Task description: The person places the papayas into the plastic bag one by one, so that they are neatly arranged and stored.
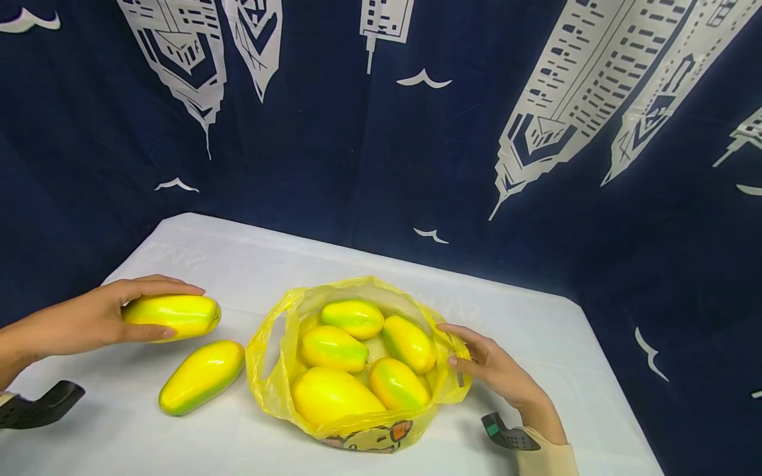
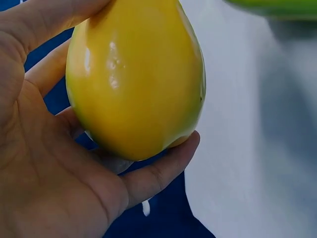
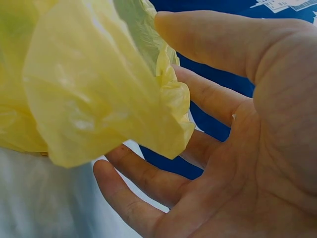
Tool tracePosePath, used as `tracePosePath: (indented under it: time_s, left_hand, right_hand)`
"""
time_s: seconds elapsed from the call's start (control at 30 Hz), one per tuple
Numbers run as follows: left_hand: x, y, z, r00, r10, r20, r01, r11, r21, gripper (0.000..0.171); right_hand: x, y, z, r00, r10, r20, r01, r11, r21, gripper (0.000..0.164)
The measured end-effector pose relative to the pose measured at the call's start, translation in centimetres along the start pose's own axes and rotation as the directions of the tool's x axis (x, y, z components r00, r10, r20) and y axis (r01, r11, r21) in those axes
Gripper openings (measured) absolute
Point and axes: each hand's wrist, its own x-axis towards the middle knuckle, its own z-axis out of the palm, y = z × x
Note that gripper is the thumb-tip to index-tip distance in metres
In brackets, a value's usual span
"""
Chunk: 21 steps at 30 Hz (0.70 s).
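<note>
In the head view my left hand (image 1: 113, 314) grips a yellow-green papaya (image 1: 178, 317) above the left of the table, thumb on the near side and fingers over the far side. The left wrist view shows the papaya's rounded yellow end (image 2: 136, 89) within the curled fingers. A second papaya (image 1: 202, 377) lies on the cloth between that hand and a yellow plastic bag (image 1: 274, 390). The bag stands with its mouth wide open, several papayas (image 1: 333, 396) inside. At its right side my right hand (image 1: 494, 363) pinches the rim, thumb (image 3: 198, 39) on one side and fingers behind the film.
A white cloth covers the table (image 1: 571, 396). Behind it hangs a dark blue curtain (image 1: 357, 165) printed with white buildings and birds. The bag's left handle loop (image 1: 275, 344) stands up near the loose papaya. Dark wrist devices (image 1: 508, 433) sit on both forearms.
</note>
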Motion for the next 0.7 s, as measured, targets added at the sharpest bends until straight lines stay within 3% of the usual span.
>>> tracePosePath:
  time_s: [0.17, 0.43, 0.7]
  left_hand:
    - [0.6, 1.7, 0.1, 0.995, 0.098, -0.012, -0.098, 0.995, -0.002, 0.058]
    - [2.1, 4.5, 0.1, 0.979, 0.202, 0.015, -0.201, 0.979, -0.032, 0.058]
    - [3.1, 8.2, -0.2, 0.972, 0.224, 0.070, -0.220, 0.973, -0.070, 0.054]
  right_hand:
    - [0.0, -0.1, 0.0, 1.000, 0.006, -0.007, -0.006, 1.000, -0.017, 0.054]
    - [-0.1, -0.2, 0.0, 1.000, 0.018, -0.014, -0.018, 1.000, -0.023, 0.054]
    - [-0.1, -0.1, 0.0, 1.000, -0.003, -0.007, 0.003, 1.000, -0.008, 0.053]
